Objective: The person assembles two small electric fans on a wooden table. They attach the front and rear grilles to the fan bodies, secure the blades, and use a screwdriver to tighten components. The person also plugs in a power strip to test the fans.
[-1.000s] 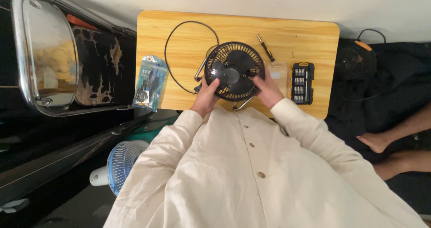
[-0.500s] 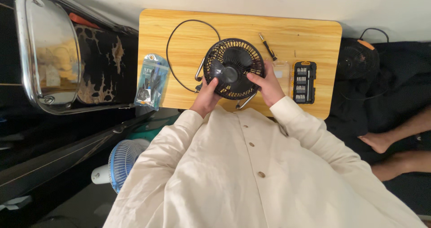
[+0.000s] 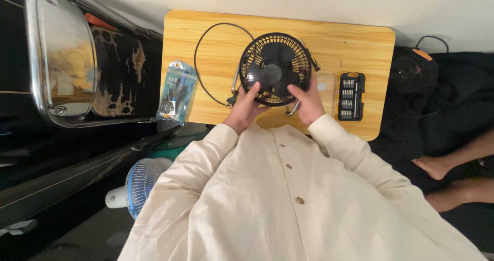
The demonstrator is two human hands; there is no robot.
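On the wooden table point(image 3: 216, 40), the small black desk fan point(image 3: 276, 68) sat grille-up between both hands, w/ its black cable point(image 3: 206, 60) looping off to the left and the yellow-and-black bit set point(image 3: 350, 96) just to the right. The left hand point(image 3: 246, 109) gripped the fan's lower-left rim, thumb on the grille, and the right hand point(image 3: 307, 104) clasped the lower-right rim, fingers on the grille. Vs. a sec earlier, the fan had shifted up the table, away from the body, and both hands had followed it.
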